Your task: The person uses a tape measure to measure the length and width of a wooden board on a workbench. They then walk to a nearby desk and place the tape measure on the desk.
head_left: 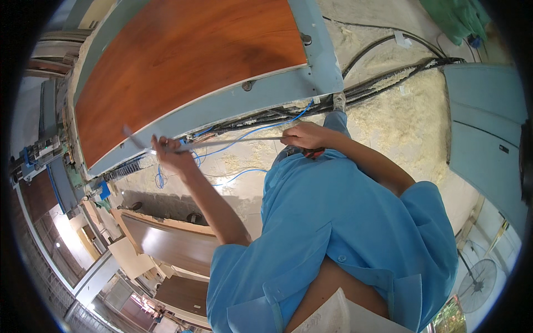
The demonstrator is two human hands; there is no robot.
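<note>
Item 1, at 9 o'clock: blue and grey machine parts (41, 161) at the picture's left rim, too bent by the lens to tell apart.

Item 2, at 11 o'clock: large reddish-brown wood-grain panel (183, 61), lying flat in a pale grey-blue metal frame (277, 91).

Item 3, left hand (169, 152), just left of centre: fingers curled shut around the left end of a long thin grey rod (239, 141); a blurred tip sticks out beyond the fist toward 10 o'clock.

Item 4, the rod itself: runs nearly level between the two hands, just below the frame's lower edge, above the sawdust.

Item 5, thin blue wire (261, 129): loops under the rod from the frame's corner down toward 7 o'clock.

Item 6, right hand (302, 136), centre: closed around the rod's right end; a small red and black object (312, 152) sits just beneath it, whether held I cannot tell.

Item 7, bundle of black cables (388, 80): runs toward 2 o'clock across pale yellow sawdust (400, 119).

Item 8, at 3 o'clock: grey-blue metal cabinet (488, 122).

Item 9, at 4 o'clock: round floor fan (477, 286).

Item 10, at 7 o'clock: stacked dark brown boards (172, 238).
</note>
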